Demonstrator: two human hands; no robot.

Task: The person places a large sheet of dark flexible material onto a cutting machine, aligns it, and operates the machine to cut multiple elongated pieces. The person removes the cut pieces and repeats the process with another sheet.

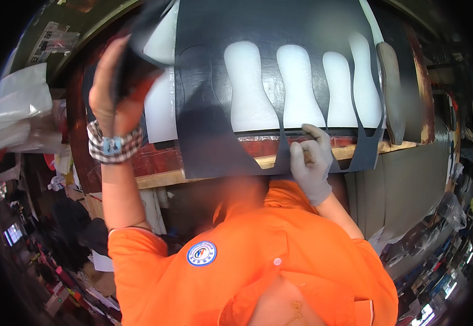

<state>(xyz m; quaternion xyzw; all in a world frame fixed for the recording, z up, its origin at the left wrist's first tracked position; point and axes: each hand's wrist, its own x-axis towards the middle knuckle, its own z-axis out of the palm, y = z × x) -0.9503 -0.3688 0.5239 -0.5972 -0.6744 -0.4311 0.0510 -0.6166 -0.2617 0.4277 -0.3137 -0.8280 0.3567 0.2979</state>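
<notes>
Lying on red wooden table (163, 161): thin black sheet with shoe-sole holes (206, 141).
Feel: looks light, bendy; skinny strips (282, 155) could rip, so hold the wide side.
Bare left hand (106, 98): up, closed on a blurry black thing (134, 70).
Gray-gloved right hand (312, 160): at the near edge, curled; can't tell if pinching.

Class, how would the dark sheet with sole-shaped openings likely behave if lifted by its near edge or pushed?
The dark sheet would probably flex, since it looks broad and thin. Its narrow strips may bend or twist first, as little material remains there. Lying mostly flat, it seems unlikely to roll or tip.
</notes>
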